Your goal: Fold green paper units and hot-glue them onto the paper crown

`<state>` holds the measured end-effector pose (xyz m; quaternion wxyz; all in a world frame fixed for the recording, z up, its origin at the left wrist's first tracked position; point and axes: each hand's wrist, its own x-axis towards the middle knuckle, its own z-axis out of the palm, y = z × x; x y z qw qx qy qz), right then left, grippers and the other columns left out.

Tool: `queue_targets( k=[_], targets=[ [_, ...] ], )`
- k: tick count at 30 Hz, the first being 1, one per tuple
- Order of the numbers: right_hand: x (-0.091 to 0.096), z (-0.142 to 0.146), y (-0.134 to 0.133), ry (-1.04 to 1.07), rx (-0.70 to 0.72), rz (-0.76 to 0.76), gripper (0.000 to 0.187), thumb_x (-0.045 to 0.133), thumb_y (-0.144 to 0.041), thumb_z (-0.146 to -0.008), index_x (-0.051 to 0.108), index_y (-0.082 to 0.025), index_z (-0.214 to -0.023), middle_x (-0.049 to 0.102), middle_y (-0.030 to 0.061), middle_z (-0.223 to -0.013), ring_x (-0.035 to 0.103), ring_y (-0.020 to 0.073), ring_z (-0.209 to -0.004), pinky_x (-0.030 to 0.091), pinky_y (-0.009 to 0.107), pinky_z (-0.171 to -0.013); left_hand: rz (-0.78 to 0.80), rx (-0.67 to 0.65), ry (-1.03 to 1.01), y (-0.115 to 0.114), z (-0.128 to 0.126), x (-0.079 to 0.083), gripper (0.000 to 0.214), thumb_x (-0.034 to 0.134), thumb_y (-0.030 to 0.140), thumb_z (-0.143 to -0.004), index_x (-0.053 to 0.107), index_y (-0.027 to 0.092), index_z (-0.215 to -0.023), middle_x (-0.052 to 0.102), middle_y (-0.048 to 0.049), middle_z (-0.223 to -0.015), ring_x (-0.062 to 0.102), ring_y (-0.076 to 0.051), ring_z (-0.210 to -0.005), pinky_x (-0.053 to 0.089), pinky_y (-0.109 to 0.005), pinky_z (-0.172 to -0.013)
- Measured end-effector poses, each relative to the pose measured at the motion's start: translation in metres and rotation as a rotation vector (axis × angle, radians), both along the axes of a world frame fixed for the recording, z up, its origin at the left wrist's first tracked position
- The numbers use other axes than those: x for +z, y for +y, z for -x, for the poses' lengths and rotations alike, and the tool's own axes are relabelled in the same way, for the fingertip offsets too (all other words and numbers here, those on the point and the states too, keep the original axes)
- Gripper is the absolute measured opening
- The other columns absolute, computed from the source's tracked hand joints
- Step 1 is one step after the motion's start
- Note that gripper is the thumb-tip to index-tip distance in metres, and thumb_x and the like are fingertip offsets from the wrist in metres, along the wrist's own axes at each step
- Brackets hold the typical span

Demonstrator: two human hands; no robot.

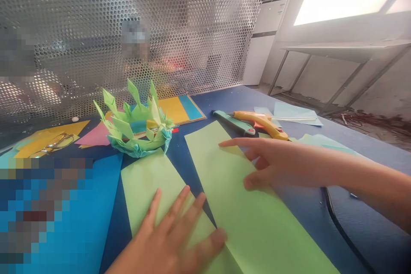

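Note:
Two pale green paper sheets lie side by side on the blue table. My left hand (pixel 175 235) rests flat with spread fingers on the left green sheet (pixel 147 175), its thumb near the edge of the other one. Over the right green sheet (pixel 244 205) is my right hand (pixel 272 158), index finger stretched out to the left and the other fingers partly curled, with nothing held. Behind the left sheet stands a green and teal folded-paper crown (pixel 138 128) with pointed leaf-like pieces round its rim.
A yellow glue gun (pixel 260 122) and a green-handled cutter (pixel 234 123) lie beyond my right hand. A black cable (pixel 340 222) runs down the right. Glasses (pixel 56 143) rest on yellow paper at left, near a blue sheet (pixel 80 222). A perforated metal panel (pixel 192 21) borders the back.

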<state>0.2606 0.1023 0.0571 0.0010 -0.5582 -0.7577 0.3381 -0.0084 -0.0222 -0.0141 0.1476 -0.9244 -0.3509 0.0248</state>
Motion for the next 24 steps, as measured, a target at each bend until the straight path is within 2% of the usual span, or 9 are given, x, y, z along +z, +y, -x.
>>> queue_targets(
  k=[4,6,7,11,13,16,19,21,24],
  targets=[
    [-0.001,0.004,0.002,0.072,0.008,-0.082,0.084,0.067,-0.055,-0.08,0.035,-0.04,-0.156,0.062,0.0023,-0.099,0.062,0.0207,-0.075,0.044,0.029,-0.06,-0.005,0.05,-0.091,0.01,0.014,-0.013,0.077,0.058,0.047,-0.1,0.011,0.041,-0.161,0.04,-0.0189,-0.161,0.039,-0.047,-0.146,0.046,-0.076,-0.097],
    [-0.002,0.005,0.004,0.073,0.025,-0.065,0.083,0.066,-0.057,-0.081,0.035,-0.04,-0.156,0.062,0.0024,-0.102,0.063,0.0207,-0.077,0.047,0.03,-0.065,0.006,-0.016,-0.156,0.018,0.022,-0.021,0.088,0.04,0.074,-0.094,0.006,0.033,-0.163,0.038,-0.0219,-0.162,0.036,-0.051,-0.146,0.049,-0.075,-0.094],
    [-0.002,0.005,0.005,0.064,0.036,-0.046,0.084,0.068,-0.057,-0.079,0.036,-0.04,-0.156,0.061,0.0021,-0.1,0.063,0.0208,-0.078,0.048,0.03,-0.066,-0.014,-0.033,-0.175,0.021,0.025,-0.025,0.088,0.031,0.078,-0.094,0.008,0.03,-0.164,0.036,-0.0199,-0.164,0.032,-0.05,-0.149,0.048,-0.073,-0.096],
    [-0.003,0.002,0.006,0.034,0.068,0.018,0.089,0.075,-0.052,-0.073,0.041,-0.039,-0.154,0.058,-0.0012,-0.085,0.061,0.0204,-0.072,0.044,0.028,-0.058,-0.112,-0.191,-0.204,0.026,0.026,-0.036,0.07,0.015,0.062,-0.105,0.016,0.024,-0.164,0.036,-0.0078,-0.166,0.029,-0.032,-0.154,0.045,-0.058,-0.11],
    [-0.004,0.0,0.007,0.033,0.063,0.027,0.087,0.074,-0.051,-0.073,0.042,-0.039,-0.153,0.055,-0.0027,-0.079,0.061,0.0207,-0.071,0.043,0.027,-0.057,-0.137,-0.191,-0.218,0.022,0.022,-0.04,0.061,0.016,0.053,-0.108,0.016,0.029,-0.163,0.041,-0.0061,-0.164,0.033,-0.03,-0.153,0.04,-0.059,-0.113],
    [-0.005,-0.002,0.008,0.024,0.036,0.021,0.085,0.072,-0.052,-0.074,0.042,-0.039,-0.153,0.055,-0.0025,-0.077,0.063,0.0227,-0.075,0.045,0.027,-0.058,-0.179,-0.192,-0.247,0.014,0.016,-0.041,0.051,0.021,0.039,-0.111,0.023,0.034,-0.161,0.043,-0.0023,-0.163,0.035,-0.029,-0.152,0.018,-0.069,-0.12],
    [-0.003,-0.002,0.008,0.005,0.014,0.031,0.086,0.072,-0.055,-0.075,0.04,-0.039,-0.154,0.06,-0.0001,-0.086,0.066,0.0242,-0.078,0.049,0.029,-0.061,-0.212,-0.223,-0.228,0.01,0.01,-0.035,0.048,0.021,0.028,-0.112,0.038,0.029,-0.156,0.038,0.0056,-0.164,0.033,-0.023,-0.153,0.0,-0.063,-0.123],
    [0.001,-0.002,0.007,-0.004,0.009,0.053,0.092,0.075,-0.057,-0.072,0.039,-0.04,-0.155,0.063,0.0016,-0.096,0.068,0.0253,-0.081,0.051,0.031,-0.066,-0.202,-0.24,-0.152,0.01,0.008,-0.028,0.047,0.022,0.023,-0.111,0.04,0.027,-0.155,0.039,0.009,-0.163,0.036,-0.018,-0.151,0.014,-0.054,-0.126],
    [0.005,-0.004,0.007,-0.031,0.04,0.093,0.105,0.081,-0.052,-0.066,0.033,-0.039,-0.158,0.067,0.0011,-0.1,0.071,0.0265,-0.082,0.053,0.032,-0.069,-0.19,-0.346,-0.072,0.011,0.005,-0.019,0.047,0.026,0.018,-0.111,0.041,0.027,-0.154,0.046,0.0111,-0.159,0.046,-0.015,-0.144,0.045,-0.037,-0.116]
  ],
)
